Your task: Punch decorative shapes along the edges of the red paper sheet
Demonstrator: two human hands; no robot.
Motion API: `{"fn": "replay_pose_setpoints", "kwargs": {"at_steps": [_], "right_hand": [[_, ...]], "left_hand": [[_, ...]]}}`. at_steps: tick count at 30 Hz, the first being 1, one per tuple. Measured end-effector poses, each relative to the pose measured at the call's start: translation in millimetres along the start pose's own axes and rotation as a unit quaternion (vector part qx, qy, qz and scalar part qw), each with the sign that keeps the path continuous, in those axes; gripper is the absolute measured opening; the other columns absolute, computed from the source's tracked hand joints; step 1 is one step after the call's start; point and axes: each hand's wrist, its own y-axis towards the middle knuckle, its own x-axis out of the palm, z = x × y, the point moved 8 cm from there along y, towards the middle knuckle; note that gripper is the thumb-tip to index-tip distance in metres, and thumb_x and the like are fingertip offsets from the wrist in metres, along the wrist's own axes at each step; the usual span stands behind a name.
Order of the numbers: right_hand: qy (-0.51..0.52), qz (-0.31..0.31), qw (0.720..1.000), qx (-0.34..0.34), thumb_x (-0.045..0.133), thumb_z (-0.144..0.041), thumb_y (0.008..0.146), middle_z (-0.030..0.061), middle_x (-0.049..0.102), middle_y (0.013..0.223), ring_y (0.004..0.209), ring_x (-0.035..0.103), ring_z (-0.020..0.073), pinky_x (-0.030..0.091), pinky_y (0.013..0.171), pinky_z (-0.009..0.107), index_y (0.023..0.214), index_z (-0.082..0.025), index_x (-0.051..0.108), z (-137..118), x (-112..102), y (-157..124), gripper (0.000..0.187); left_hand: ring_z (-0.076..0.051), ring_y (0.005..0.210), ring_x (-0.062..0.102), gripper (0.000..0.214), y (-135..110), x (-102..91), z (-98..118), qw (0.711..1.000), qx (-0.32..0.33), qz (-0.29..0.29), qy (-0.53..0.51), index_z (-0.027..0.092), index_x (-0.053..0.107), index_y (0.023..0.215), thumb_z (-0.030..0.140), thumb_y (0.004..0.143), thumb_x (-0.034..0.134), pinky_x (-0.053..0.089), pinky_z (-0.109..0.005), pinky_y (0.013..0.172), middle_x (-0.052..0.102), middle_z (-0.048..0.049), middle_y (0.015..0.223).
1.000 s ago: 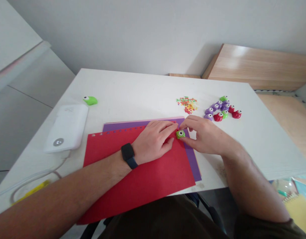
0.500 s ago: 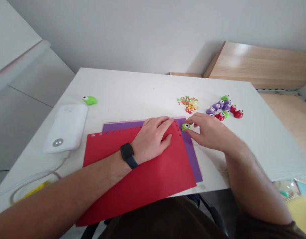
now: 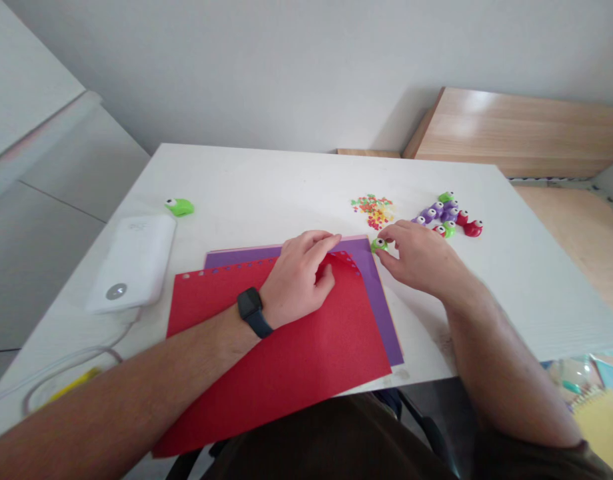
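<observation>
A red paper sheet (image 3: 286, 353) with a row of punched holes along its top edge lies on a purple sheet (image 3: 381, 300) on the white table (image 3: 266, 180). My left hand (image 3: 299, 277) rests on the red sheet, and its fingers pinch and lift the sheet's upper right corner. My right hand (image 3: 419, 257) holds a small green punch with an eye (image 3: 378, 245) at the top right corner of the purple sheet, just off the red one. A dark watch sits on my left wrist.
A heap of small paper cut-outs (image 3: 374, 208) and a cluster of purple, red and green punches (image 3: 449, 217) lie beyond my right hand. Another green punch (image 3: 179, 206) and a white device with a cable (image 3: 131, 263) lie at the left. A wooden board (image 3: 516, 137) stands behind the table.
My right hand has pulled the green punch off the red sheet's edge, up and to the right. My left hand's fingers have curled and lifted the sheet's corner.
</observation>
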Motion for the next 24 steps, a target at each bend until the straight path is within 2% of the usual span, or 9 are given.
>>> {"fn": "replay_pose_setpoints", "kwargs": {"at_steps": [4,8,11,14,16,21,23,24], "right_hand": [[-0.012,-0.008,1.000,0.014,0.058,-0.037,0.100,0.0130,0.076,0.108,0.091,0.072,0.0267,0.051,0.079,0.038,0.109,-0.018,0.073,3.4,3.0,-0.5,0.026],[-0.009,-0.002,1.000,0.013,0.061,-0.036,0.097,0.0141,0.076,0.109,0.093,0.072,0.0300,0.053,0.080,0.041,0.111,-0.018,0.073,4.9,4.7,-0.7,0.025],[0.050,0.067,0.996,-0.020,0.063,-0.027,0.095,0.0159,0.074,0.114,0.105,0.070,0.0327,0.054,0.090,0.045,0.112,-0.016,0.072,-0.3,-6.4,-0.6,0.022],[0.165,0.126,0.977,-0.046,0.060,-0.016,0.092,0.0110,0.075,0.108,0.100,0.071,0.0271,0.054,0.088,0.040,0.108,-0.019,0.071,-5.9,-20.1,-3.1,0.019],[0.238,0.097,0.965,-0.046,0.057,-0.011,0.091,0.0059,0.076,0.099,0.088,0.071,0.0220,0.054,0.079,0.036,0.101,-0.022,0.070,-10.1,-18.9,-4.0,0.020],[0.335,-0.074,0.937,-0.064,0.051,-0.009,0.092,0.0006,0.075,0.094,0.083,0.070,0.0176,0.055,0.077,0.033,0.100,-0.024,0.068,-31.5,7.6,-7.6,0.024],[0.349,-0.094,0.930,-0.059,0.050,-0.008,0.092,0.0014,0.074,0.095,0.085,0.070,0.0182,0.057,0.080,0.035,0.102,-0.023,0.066,-34.1,16.5,-6.9,0.025],[0.363,-0.085,0.926,-0.049,0.049,-0.008,0.092,0.0023,0.074,0.098,0.089,0.070,0.0187,0.058,0.083,0.036,0.105,-0.023,0.066,-32.6,19.1,-5.4,0.026]], "left_hand": [[-0.025,0.109,0.066,0.049,1.0,-1.7,0.2,1.000,0.000,-0.006,-0.019,0.019,0.061,0.130,0.002,0.083,0.055,0.052,-0.045,0.102,0.072,-0.0075,0.115],[-0.024,0.098,0.066,0.039,1.8,-0.9,0.2,0.999,0.001,-0.026,-0.028,0.018,0.067,0.115,0.003,0.081,0.057,0.051,-0.043,0.095,0.072,-0.0056,0.102],[-0.023,0.096,0.064,0.031,1.9,-0.9,1.2,0.999,0.008,-0.035,-0.033,0.018,0.070,0.104,0.003,0.080,0.059,0.049,-0.043,0.094,0.073,-0.0048,0.099],[-0.023,0.093,0.063,0.027,2.4,-2.1,1.1,0.998,0.007,-0.037,-0.041,0.018,0.070,0.096,0.001,0.078,0.058,0.047,-0.042,0.093,0.072,-0.0040,0.095],[-0.022,0.091,0.062,0.027,2.8,-3.0,0.7,0.998,0.004,-0.037,-0.047,0.018,0.069,0.092,0.000,0.076,0.058,0.047,-0.041,0.091,0.070,-0.0036,0.091],[-0.022,0.089,0.061,0.028,3.5,-3.8,0.7,0.997,0.007,-0.040,-0.059,0.018,0.068,0.090,-0.001,0.073,0.057,0.047,-0.039,0.088,0.069,-0.0036,0.089],[-0.022,0.090,0.061,0.027,3.5,-3.4,0.5,0.997,0.008,-0.042,-0.059,0.018,0.068,0.090,0.000,0.074,0.057,0.048,-0.040,0.088,0.069,-0.0037,0.089],[-0.022,0.090,0.061,0.026,3.4,-3.2,0.4,0.997,0.008,-0.043,-0.058,0.019,0.068,0.090,0.000,0.075,0.057,0.048,-0.040,0.088,0.069,-0.0038,0.089]]}}
